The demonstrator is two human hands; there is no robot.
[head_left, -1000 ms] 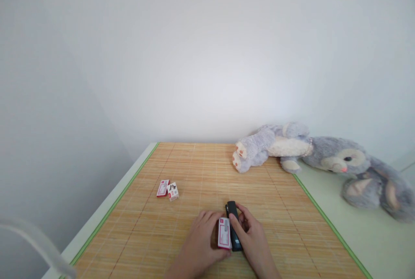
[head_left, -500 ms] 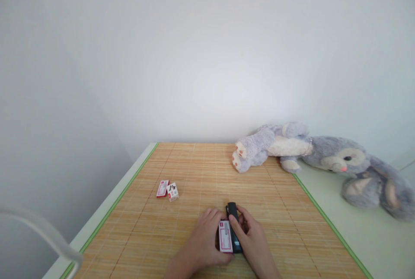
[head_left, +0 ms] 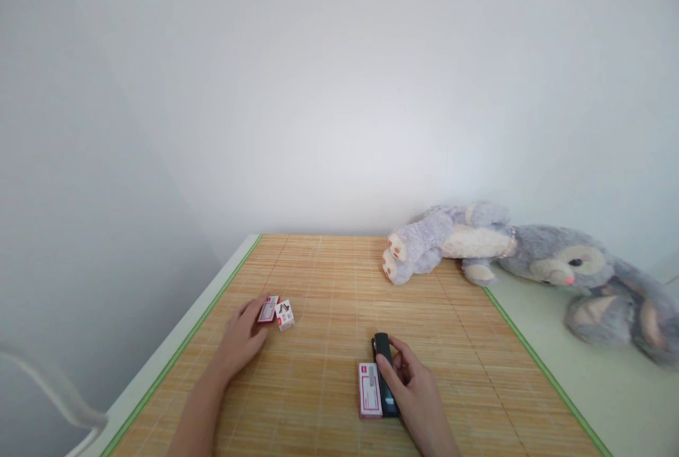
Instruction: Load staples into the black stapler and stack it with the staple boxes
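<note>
On the bamboo mat (head_left: 318, 386), our right hand (head_left: 416, 388) grasps a black stapler (head_left: 387, 396) beside a pink-edged box (head_left: 370, 392). Farther, our left hand (head_left: 241, 340) bends around a matching box (head_left: 269, 309) by a white carton (head_left: 285, 316); we cannot tell whether it grips.

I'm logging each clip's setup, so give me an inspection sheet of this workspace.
Surface: slatted mat with green edging on a pale table.
Things at hand: black stapler beside a near red-and-white box; far red-and-white box next to a small white box.
Clutter: plush rabbit lying at the far right, partly on the mat.
Hands: right hand grips the stapler; left hand at the far box, grip unclear.
Cables: pale curved strand at left; whether a cable cannot be told.
Surroundings: pale walls.
</note>
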